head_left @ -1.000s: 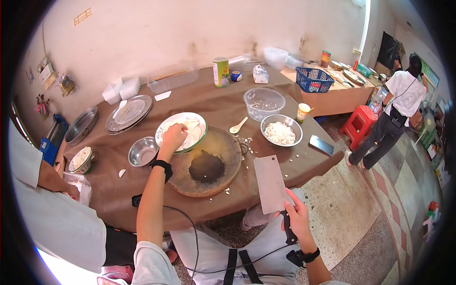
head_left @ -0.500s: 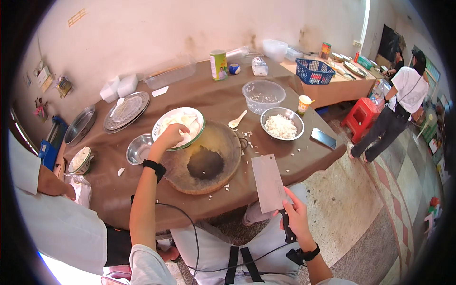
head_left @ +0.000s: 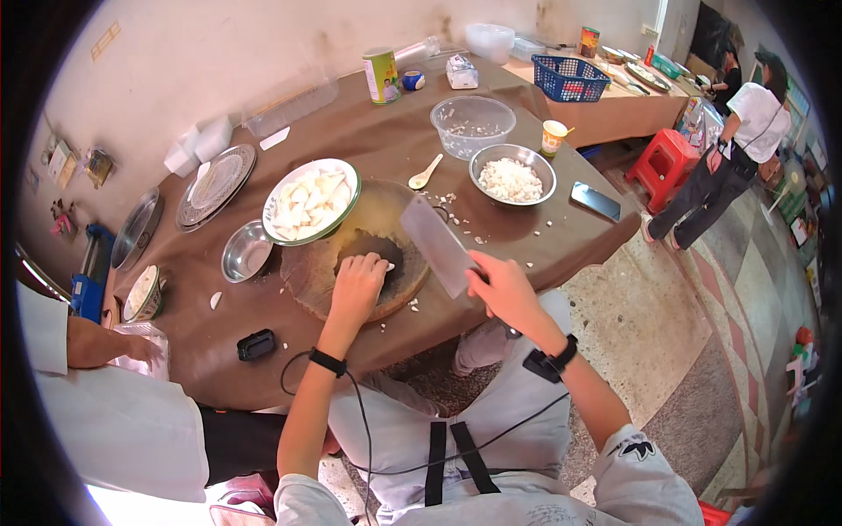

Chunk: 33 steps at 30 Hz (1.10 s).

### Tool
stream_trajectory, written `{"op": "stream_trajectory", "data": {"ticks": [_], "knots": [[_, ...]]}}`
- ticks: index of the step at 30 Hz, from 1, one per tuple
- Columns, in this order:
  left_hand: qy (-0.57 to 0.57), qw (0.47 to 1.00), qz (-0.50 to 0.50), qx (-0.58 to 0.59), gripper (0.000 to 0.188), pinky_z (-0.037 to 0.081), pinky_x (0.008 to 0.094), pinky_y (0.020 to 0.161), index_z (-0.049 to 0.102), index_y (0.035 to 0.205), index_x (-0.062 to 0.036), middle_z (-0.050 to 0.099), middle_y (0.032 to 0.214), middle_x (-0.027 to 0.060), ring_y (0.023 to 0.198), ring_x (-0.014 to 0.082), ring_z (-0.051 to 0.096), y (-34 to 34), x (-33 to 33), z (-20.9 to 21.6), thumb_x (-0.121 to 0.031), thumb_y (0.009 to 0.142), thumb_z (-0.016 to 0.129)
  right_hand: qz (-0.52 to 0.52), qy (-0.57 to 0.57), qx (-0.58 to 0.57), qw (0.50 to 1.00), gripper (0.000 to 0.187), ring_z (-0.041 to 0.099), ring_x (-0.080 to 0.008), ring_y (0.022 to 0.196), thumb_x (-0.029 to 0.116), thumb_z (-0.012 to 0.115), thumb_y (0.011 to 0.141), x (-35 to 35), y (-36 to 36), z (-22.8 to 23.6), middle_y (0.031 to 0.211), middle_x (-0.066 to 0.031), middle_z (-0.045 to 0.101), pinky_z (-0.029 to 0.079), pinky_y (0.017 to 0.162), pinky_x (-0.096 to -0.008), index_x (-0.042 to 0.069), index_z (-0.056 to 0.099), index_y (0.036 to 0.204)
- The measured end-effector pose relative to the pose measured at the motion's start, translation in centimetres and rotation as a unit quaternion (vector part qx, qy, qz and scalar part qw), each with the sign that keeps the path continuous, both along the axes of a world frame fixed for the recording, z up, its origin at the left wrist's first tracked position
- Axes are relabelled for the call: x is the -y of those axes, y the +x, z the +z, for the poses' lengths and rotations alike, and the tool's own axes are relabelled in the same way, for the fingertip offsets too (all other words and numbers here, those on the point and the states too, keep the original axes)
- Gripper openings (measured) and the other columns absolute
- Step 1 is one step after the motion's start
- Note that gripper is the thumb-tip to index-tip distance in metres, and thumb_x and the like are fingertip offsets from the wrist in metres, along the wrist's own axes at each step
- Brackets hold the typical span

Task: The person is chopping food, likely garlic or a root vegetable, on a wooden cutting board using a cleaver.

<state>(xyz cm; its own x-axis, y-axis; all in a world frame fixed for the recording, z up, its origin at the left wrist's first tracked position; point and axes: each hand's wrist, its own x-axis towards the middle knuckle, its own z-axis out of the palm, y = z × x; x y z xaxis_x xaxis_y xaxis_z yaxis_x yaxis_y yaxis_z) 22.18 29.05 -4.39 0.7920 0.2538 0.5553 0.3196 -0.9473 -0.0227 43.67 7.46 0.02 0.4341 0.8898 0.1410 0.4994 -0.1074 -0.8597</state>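
Note:
My right hand [head_left: 506,289] grips a cleaver [head_left: 436,245] by its handle, with the wide blade tilted up over the right side of the round wooden chopping board [head_left: 405,294]. On the board's dark, worn middle, my left hand [head_left: 358,285] is closed, fingers curled. A bit of a white food piece [head_left: 390,266] shows at its fingertips; the rest is hidden. Behind that hand, a green-rimmed bowl [head_left: 311,203] of pale white slices rests against the board's far left edge. To the right, a steel bowl [head_left: 511,178] contains chopped white bits.
A white spoon [head_left: 425,173], clear plastic tub [head_left: 474,125], paper cup [head_left: 553,138] and phone [head_left: 595,202] lie beyond the board. An empty steel bowl [head_left: 248,252] and black case [head_left: 256,345] are at left. A person's arm [head_left: 96,344] reaches in at the left; another person [head_left: 750,145] stands near a red stool [head_left: 663,168].
My left hand has come out of the bowl of slices and down onto the chopping board. The cleaver has risen and moved left over the board. The view has shifted slightly.

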Motion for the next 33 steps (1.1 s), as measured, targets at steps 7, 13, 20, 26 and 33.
{"op": "stream_trajectory", "data": {"ticks": [7,13,20,26,33], "knots": [[-0.022,1.0,0.021,0.003,0.02,0.05,0.0406,0.091,0.073,0.108,-0.0055,0.069,0.109,0.0082,0.104,0.027,0.065,-1.3,1.8,-1.0,-0.01,0.089,0.075,0.098,-0.015,0.387,0.917,0.023,0.071,-0.0403,0.071,0.023,0.064,0.101,-5.5,0.1,0.7,0.074,-0.0176,0.07,0.056,0.063,-0.0527,0.008,0.062,0.118],[-0.038,0.996,0.073,0.038,0.021,0.05,0.0397,0.092,0.074,0.108,-0.0076,0.07,0.113,0.005,0.108,0.0248,0.064,-1.4,2.1,-1.8,-0.012,0.087,0.076,0.094,0.015,0.373,0.923,0.018,0.07,-0.0386,0.065,0.025,0.059,0.105,-6.7,-0.3,-0.7,0.071,-0.0157,0.068,0.055,0.061,-0.052,0.007,0.056,0.107],[-0.074,0.987,0.136,0.038,0.016,0.049,0.0393,0.09,0.076,0.102,-0.0089,0.072,0.109,0.0008,0.105,0.0227,0.065,-1.2,1.3,-2.2,-0.016,0.088,0.077,0.09,-0.021,0.49,0.867,0.021,0.067,-0.0407,0.061,0.026,0.055,0.109,-7.1,-0.8,-0.5,0.064,-0.0155,0.065,0.052,0.054,-0.0508,0.007,0.054,0.099],[-0.072,0.985,0.156,0.012,0.028,0.048,0.0415,0.094,0.074,0.116,-0.0095,0.071,0.12,0.0026,0.112,0.0238,0.061,-1.6,3.7,-1.9,-0.022,0.091,0.076,0.098,-0.02,0.453,0.886,0.024,0.065,-0.0389,0.057,0.026,0.056,0.109,-6.2,-1.6,-1.1,0.06,-0.0151,0.062,0.05,0.051,-0.05,0.007,0.052,0.095],[-0.062,0.987,0.146,0.012,0.031,0.046,0.0429,0.095,0.071,0.122,-0.0082,0.067,0.125,0.0037,0.11,0.0241,0.058,-1.9,4.2,-1.8,-0.022,0.095,0.07,0.098,0.011,0.445,0.89,0.022,0.064,-0.0382,0.055,0.024,0.058,0.108,-6.1,-1.9,-1.4,0.059,-0.0146,0.06,0.049,0.05,-0.0498,0.007,0.051,0.095]]}}
